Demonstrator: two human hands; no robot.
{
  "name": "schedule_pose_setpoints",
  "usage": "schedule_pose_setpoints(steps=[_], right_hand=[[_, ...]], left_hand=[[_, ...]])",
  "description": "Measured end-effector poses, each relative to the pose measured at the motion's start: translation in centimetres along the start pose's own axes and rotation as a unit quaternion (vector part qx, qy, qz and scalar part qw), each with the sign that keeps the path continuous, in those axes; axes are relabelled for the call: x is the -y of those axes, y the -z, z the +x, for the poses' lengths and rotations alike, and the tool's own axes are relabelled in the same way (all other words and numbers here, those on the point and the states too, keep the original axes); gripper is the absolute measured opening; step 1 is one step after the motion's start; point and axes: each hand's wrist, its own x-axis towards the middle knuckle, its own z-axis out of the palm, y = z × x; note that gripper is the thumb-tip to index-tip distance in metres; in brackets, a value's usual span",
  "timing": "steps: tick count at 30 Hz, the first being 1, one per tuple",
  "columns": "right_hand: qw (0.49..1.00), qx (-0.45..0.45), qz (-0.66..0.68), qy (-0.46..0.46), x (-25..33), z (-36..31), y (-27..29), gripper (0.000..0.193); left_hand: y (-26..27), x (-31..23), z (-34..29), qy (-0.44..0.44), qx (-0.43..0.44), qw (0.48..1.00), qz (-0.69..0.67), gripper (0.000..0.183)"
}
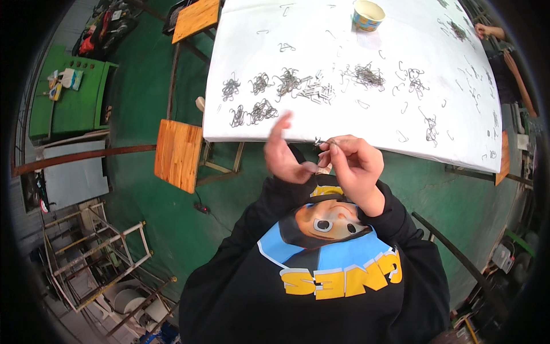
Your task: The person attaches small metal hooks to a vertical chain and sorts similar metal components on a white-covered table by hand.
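Just in front of the near edge of a white-covered table (338, 129), my right hand (358, 167) pinches a small dark wire hook (322, 141) between thumb and forefinger. Close to it on the left, my left hand (285, 157) is raised with its fingers stretched apart and nothing visible in them. Beyond my hands lie several heaps of dark wire hooks (263, 111). A pile of short straight grey pieces (317, 92) adjoins one of the heaps. Another tangled heap (366, 76) sits further right, among loose hooks scattered singly.
At the table's far side stands a colourful paper tub (367, 17). A co-worker's hand (487, 31) reaches in at the far right beside another heap of hooks (456, 30). Wooden stools (178, 155) flank the table's left side, and a metal frame rack (97, 258) stands lower left.
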Motion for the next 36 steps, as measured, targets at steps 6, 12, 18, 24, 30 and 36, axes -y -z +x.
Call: schedule_pose_setpoints(steps=[6, 12, 18, 24, 30, 36], right_hand=[[0.996, 0.009, -0.079, 0.049, 0.1, -0.3, 0.9, 0.007], [0.984, 0.073, -0.155, 0.041, 0.7, -1.2, 1.8, 0.008], [0.984, 0.085, -0.154, 0.036, 0.3, -1.7, 2.5, 0.008], [0.986, 0.085, -0.138, 0.042, 0.3, -1.3, 2.5, 0.009], [0.985, 0.055, -0.161, 0.025, -0.4, -1.4, 2.8, 0.007], [0.986, 0.049, -0.161, 0.012, -1.0, -1.3, 2.6, 0.006]], left_hand=[[0.5, 10.7, -0.5, 0.065, 0.157, 0.942, 0.288, 0.018], [0.2, 16.4, 0.3, 0.004, 0.311, 0.877, 0.367, 0.013], [-0.3, 16.7, 1.0, 0.156, 0.325, 0.860, 0.362, 0.017], [-1.1, 15.2, 2.1, 0.179, 0.279, 0.839, 0.431, 0.017], [-0.8, 12.7, 1.7, 0.387, 0.186, 0.885, 0.180, 0.020], [0.3, 13.1, -0.4, 0.534, 0.110, 0.837, 0.054, 0.019]])
